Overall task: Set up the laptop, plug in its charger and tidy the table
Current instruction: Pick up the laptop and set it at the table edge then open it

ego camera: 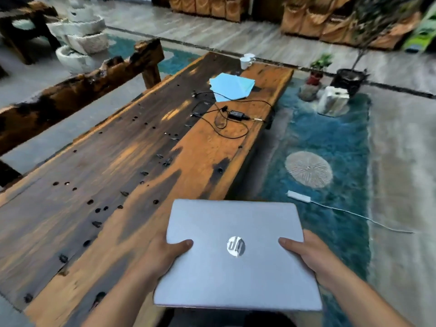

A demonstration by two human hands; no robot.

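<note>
A closed silver laptop [236, 253] with a round logo on its lid is held in the air over the near right corner of the long wooden table [113, 175]. My left hand [165, 253] grips its left edge, thumb on the lid. My right hand [306, 253] grips the right edge the same way. Far down the table lies the black charger brick [236, 114] with its tangled black cable [226, 131]. Beyond it lie several light blue paper sheets [232, 87].
Two white cups [246, 60] stand at the table's far end. A white power strip [299, 196] with its cord lies on the blue rug [330, 142] to the right. A wooden bench [77, 90] runs along the left. Potted plants [317, 69] stand at the back right.
</note>
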